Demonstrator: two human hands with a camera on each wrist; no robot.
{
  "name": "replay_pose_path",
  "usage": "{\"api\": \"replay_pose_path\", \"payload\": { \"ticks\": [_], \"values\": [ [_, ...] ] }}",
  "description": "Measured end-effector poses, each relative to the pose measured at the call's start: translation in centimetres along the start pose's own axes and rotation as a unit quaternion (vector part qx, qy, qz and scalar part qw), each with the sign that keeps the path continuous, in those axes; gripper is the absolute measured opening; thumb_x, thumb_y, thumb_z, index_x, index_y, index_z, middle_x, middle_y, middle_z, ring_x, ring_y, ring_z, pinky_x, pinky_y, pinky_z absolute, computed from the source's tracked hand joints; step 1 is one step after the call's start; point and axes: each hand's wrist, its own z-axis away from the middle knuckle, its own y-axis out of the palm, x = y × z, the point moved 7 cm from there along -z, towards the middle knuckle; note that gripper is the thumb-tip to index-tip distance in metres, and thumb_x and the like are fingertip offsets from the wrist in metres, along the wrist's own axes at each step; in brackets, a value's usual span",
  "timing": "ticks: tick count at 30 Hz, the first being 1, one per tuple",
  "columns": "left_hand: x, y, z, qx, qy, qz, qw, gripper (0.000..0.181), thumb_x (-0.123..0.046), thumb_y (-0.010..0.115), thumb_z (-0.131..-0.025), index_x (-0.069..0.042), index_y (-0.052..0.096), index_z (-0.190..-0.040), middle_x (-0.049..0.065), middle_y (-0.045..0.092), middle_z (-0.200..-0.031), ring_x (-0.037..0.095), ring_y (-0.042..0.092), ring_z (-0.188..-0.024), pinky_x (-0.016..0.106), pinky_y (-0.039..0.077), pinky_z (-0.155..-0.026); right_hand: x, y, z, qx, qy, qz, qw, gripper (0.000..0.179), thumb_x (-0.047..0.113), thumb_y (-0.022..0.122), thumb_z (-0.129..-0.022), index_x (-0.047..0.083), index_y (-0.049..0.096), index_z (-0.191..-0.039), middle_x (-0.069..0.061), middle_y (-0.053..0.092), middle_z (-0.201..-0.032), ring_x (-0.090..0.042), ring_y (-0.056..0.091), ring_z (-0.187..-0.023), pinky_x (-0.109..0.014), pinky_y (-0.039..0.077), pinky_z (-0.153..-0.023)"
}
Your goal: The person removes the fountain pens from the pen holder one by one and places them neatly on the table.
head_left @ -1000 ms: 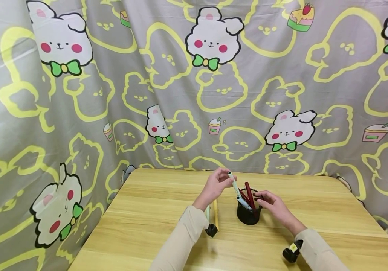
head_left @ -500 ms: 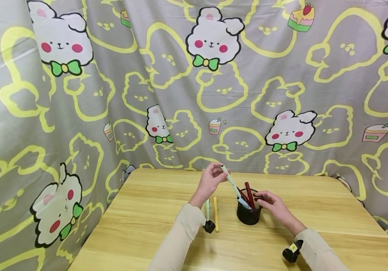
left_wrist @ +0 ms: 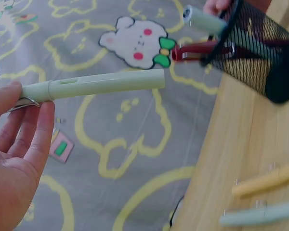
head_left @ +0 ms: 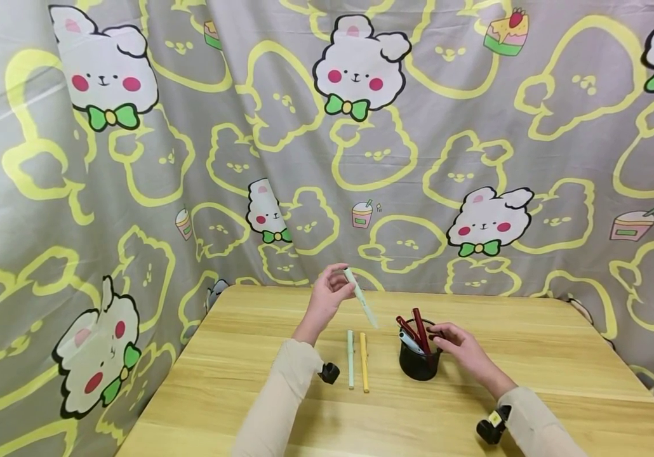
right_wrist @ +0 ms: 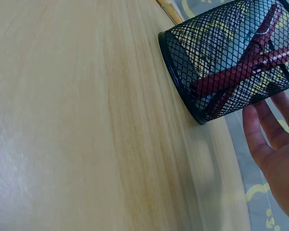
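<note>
My left hand pinches a pale green pen in the air, its lower end pointing toward the holder. In the left wrist view that pen lies across the fingertips, clip side at the fingers. My right hand holds the right side of a black mesh pen holder, fingertips against the mesh in the right wrist view. Dark red pens and a light blue pen lean inside the holder. The right thumb's contact is hard to see.
On the wooden table, left of the holder, a light green pen and a yellow pen lie side by side. A patterned curtain hangs behind the table. Black cameras are strapped to both wrists.
The left hand has drawn the pale green pen out of the holder and carried it left, over the table. The right hand stays at the holder.
</note>
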Motion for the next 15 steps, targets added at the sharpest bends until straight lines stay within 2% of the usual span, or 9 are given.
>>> {"api": "replay_pose_path", "payload": {
  "ticks": [6, 10, 12, 15],
  "values": [
    [0.4, -2.5, 0.9, -0.005, -0.028, -0.025, 0.9993, 0.048, 0.007, 0.060, -0.088, -0.001, 0.044, -0.132, 0.026, 0.059, -0.107, 0.018, 0.063, -0.085, 0.039, 0.054, -0.080, -0.2, 0.0, -0.1, 0.004, 0.007, 0.001, 1.0000, 0.033, 0.015, 0.057, -0.096, -0.006, 0.054, -0.120, -0.027, 0.054, -0.119, -0.001, 0.056, -0.095, -0.022, 0.049, -0.079],
    [1.1, -3.8, 1.5, -0.011, -0.052, -0.043, 0.9977, 0.049, 0.008, 0.061, -0.087, -0.001, 0.045, -0.133, 0.027, 0.058, -0.107, 0.018, 0.062, -0.085, 0.040, 0.054, -0.081, -0.7, -0.1, -0.2, 0.003, 0.013, 0.000, 0.9999, 0.033, 0.017, 0.058, -0.095, -0.005, 0.055, -0.120, -0.025, 0.056, -0.118, -0.002, 0.056, -0.095, -0.023, 0.049, -0.080],
    [1.4, -4.4, 1.9, -0.014, -0.062, -0.056, 0.9963, 0.050, 0.008, 0.061, -0.087, -0.002, 0.045, -0.133, 0.023, 0.059, -0.106, 0.020, 0.062, -0.086, 0.042, 0.054, -0.081, -0.7, -0.1, -0.2, 0.004, 0.010, 0.004, 0.9999, 0.034, 0.017, 0.058, -0.095, -0.005, 0.055, -0.120, -0.023, 0.056, -0.118, -0.002, 0.056, -0.095, -0.022, 0.049, -0.080],
    [2.1, -5.2, 2.3, -0.013, -0.067, -0.075, 0.9948, 0.051, 0.006, 0.062, -0.087, -0.003, 0.045, -0.134, 0.024, 0.058, -0.107, 0.020, 0.062, -0.086, 0.044, 0.054, -0.081, -0.5, -0.2, -0.1, -0.001, 0.008, 0.004, 1.0000, 0.033, 0.017, 0.058, -0.095, -0.005, 0.055, -0.120, -0.020, 0.058, -0.116, -0.002, 0.057, -0.094, -0.022, 0.049, -0.078]
  ]
}}
